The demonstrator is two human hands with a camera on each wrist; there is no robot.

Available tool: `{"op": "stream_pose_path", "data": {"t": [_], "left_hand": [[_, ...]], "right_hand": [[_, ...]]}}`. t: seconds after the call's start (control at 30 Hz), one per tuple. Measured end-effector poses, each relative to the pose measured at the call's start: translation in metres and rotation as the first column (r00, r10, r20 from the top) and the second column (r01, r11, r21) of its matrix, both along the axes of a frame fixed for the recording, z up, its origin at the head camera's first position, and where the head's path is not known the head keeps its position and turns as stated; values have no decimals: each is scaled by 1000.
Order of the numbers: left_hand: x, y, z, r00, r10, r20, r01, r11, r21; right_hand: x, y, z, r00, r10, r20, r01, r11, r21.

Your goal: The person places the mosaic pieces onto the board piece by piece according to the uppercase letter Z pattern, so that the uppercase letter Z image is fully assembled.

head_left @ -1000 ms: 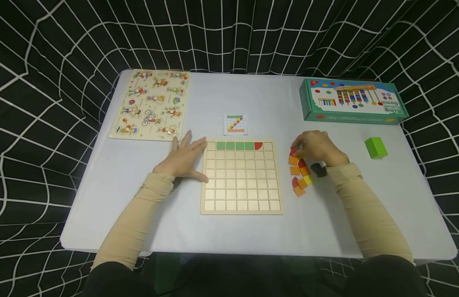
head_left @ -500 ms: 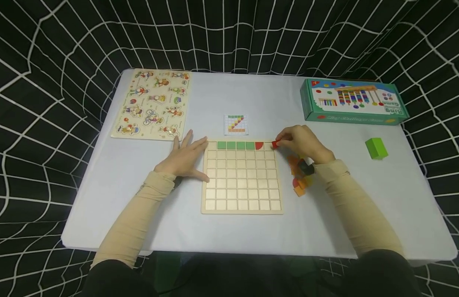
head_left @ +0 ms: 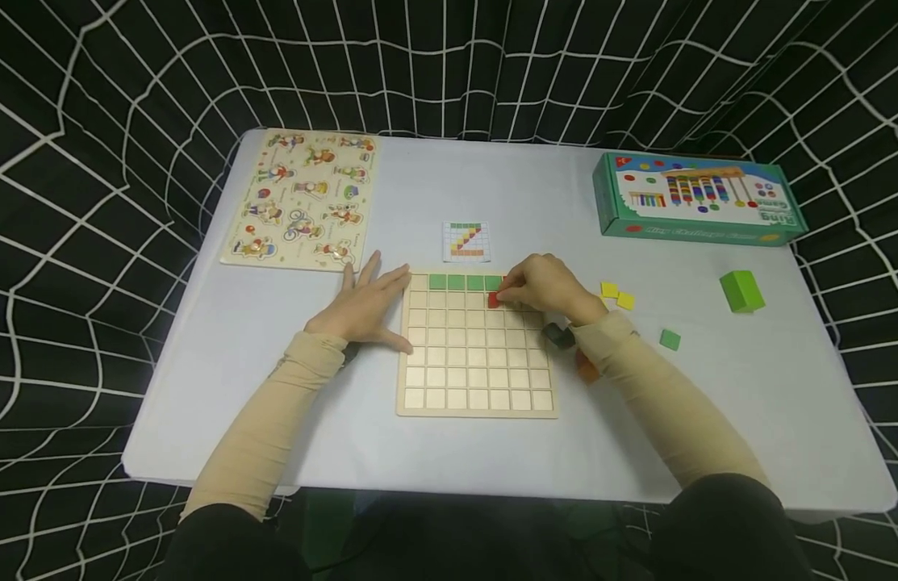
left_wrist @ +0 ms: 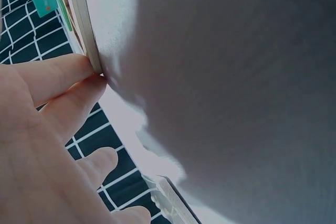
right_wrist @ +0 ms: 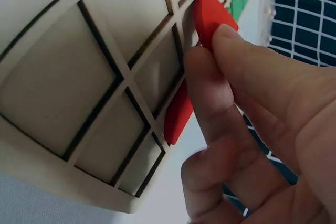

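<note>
A wooden grid board (head_left: 478, 399) lies in front of me, with several green square tiles (head_left: 456, 282) along its top row. My right hand (head_left: 546, 284) pinches a red quarter-round tile (right_wrist: 211, 11) between thumb and fingertips, close over the second row. Another red tile (right_wrist: 178, 115) sits in the top row, mostly covered by that hand in the head view. My left hand (head_left: 363, 307) is spread at the board's left edge, fingertips against it; the left wrist view shows two fingers (left_wrist: 71, 85) touching the board's corner.
A small pattern card (head_left: 466, 242) lies beyond the board. A picture puzzle (head_left: 303, 198) is at back left, a green game box (head_left: 699, 198) at back right. Yellow tiles (head_left: 617, 295), a green tile (head_left: 670, 340) and a green block (head_left: 742, 291) lie rightward. Orange pieces (head_left: 586, 368) show beside the right forearm.
My right hand has picked a red tile from the loose pile and carried it leftward over the board. Yellow and green tiles beyond the arm are now uncovered. The left hand stays put.
</note>
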State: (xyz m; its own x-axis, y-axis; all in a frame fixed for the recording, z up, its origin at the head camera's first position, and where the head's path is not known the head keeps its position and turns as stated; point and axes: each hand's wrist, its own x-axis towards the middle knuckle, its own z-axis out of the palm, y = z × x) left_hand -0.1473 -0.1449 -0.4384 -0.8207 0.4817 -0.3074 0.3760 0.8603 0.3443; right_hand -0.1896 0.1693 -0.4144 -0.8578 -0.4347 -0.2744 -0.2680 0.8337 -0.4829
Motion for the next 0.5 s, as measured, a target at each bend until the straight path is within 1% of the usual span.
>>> {"op": "stream_pose_path", "data": {"t": [0.1, 0.17, 0.37, 0.5], "left_hand": [[0, 0, 0, 1000, 0, -2, 0, 1000, 3], [0, 0, 0, 1000, 1, -1, -1, 1000, 3], [0, 0, 1, 1000, -2, 4, 2, 1000, 8], [0, -1, 0, 1000, 2, 9, -2, 1000, 9]], "right_hand": [[0, -2, 0, 1000, 7, -24, -6, 998, 64], [-1, -2, -1, 1000, 12, -26, -10, 996, 87], [-4, 3, 6, 1000, 5, -5, -4, 996, 85], [-5, 9, 13, 1000, -11, 3, 11, 992, 126]]}}
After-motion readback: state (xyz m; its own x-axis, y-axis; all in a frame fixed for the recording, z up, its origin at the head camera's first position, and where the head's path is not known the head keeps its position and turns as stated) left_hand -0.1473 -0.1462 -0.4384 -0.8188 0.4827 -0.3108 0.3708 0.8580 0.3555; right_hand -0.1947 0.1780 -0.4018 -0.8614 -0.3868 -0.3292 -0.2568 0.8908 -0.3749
